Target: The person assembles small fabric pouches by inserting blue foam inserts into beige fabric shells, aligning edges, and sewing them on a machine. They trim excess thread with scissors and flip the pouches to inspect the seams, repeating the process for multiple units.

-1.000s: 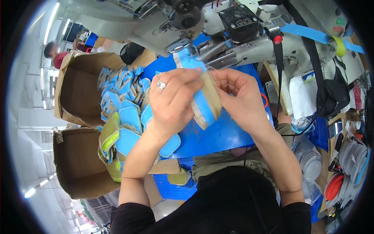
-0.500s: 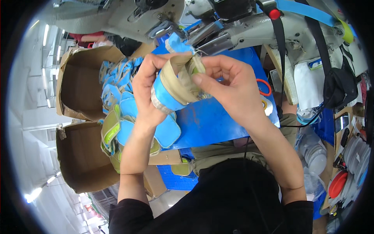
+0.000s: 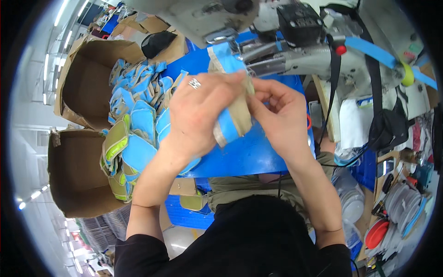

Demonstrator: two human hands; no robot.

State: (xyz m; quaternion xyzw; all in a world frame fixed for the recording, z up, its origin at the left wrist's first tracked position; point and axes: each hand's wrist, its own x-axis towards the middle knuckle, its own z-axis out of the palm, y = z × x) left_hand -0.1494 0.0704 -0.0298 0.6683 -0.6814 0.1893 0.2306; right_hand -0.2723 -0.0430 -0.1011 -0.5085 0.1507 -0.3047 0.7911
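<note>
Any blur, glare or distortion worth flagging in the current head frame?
Head view: the left hand looks slightly smeared, likely from motion; head view: ceiling lights at the left glare white; head view: fisheye bending toward the rim, with black corners.

My left grip point(image 3: 196, 113) covers part of the striped fabric point(image 3: 238, 115); at twelve o'clock, the sewing machine point(image 3: 198, 21) is cropped.

Boxes: I see an upper cardboard box point(image 3: 85, 90) and a lower cardboard box point(image 3: 74, 173), both open, at far left.
Bag: a black bag point(image 3: 390, 128) hangs on my right, beside a white sheet point(image 3: 354, 123).
Dish: something round and red point(image 3: 377, 234) sits near clear plastic containers point(image 3: 353, 210).
Light: ceiling tubes point(image 3: 60, 13) glow upper left.
</note>
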